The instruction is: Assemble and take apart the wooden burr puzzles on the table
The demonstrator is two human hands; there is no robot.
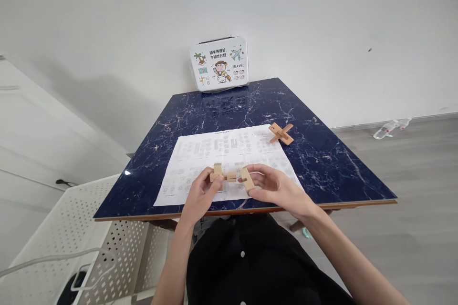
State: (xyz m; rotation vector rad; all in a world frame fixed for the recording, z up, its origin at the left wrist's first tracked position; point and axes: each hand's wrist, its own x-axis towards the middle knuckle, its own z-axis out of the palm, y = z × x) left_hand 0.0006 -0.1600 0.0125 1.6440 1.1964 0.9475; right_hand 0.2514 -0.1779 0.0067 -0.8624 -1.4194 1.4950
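Near the front edge of the table, above a printed sheet (200, 152), both hands hold pale wooden puzzle pieces. My left hand (202, 193) is closed on notched wooden puzzle pieces (218, 169), one upright and one lying crosswise that reaches to the right. Between thumb and fingers, my right hand (275, 186) grips a single notched wooden puzzle piece (247, 180), tilted, its notch facing the left piece's end. A small gap seems to part the two. On the sheet's far right corner lies an assembled cross-shaped wooden puzzle (281, 133) marked "2".
A white case with cartoon prints (220, 64) leans on the wall at the back of the dark blue marbled table (304, 114). Left of the table stands a white perforated rack (103, 243) with a cable (53, 257). A clear plastic item (391, 128) lies on the floor at right.
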